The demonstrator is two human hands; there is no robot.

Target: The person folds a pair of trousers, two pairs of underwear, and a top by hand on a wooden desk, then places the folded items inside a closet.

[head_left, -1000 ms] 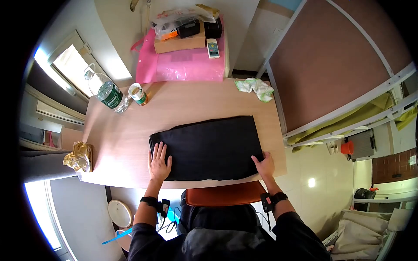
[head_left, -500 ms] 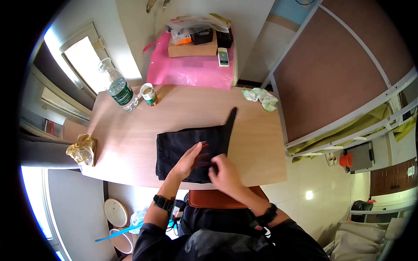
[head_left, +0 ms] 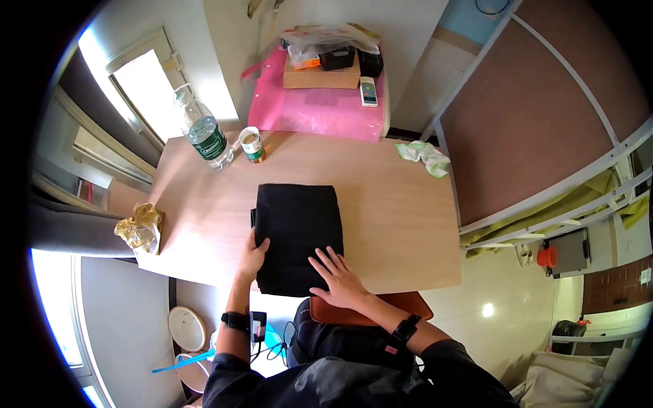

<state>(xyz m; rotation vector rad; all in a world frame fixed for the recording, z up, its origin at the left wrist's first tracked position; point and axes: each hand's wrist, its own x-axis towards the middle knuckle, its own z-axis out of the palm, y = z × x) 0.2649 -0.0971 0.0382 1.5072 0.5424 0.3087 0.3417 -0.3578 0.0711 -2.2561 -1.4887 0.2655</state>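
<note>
A folded black garment [head_left: 299, 224] lies as a neat rectangle near the front edge of the table; its exact kind does not show. At its left edge is my left hand [head_left: 253, 257], thumb on top of the cloth and the other fingers partly hidden along the side, pinching the edge. My right hand [head_left: 340, 282] rests palm down on the lower right corner, its fingers spread flat over the fabric. A small layer sticks out a little past the left side.
On the wooden table [head_left: 401, 217] stand a large water bottle [head_left: 209, 144] and a paper cup [head_left: 252, 145]. A crumpled cloth [head_left: 425, 158] lies back right, a gold wrapper [head_left: 141, 228] front left. Behind are a pink bag [head_left: 320, 119], a cardboard box [head_left: 320, 77] and a remote [head_left: 368, 92].
The right-hand flap of the garment has been folded over to the left, making it narrower. My left hand moved to its left edge; my right hand flattened on it. The view shifted slightly.
</note>
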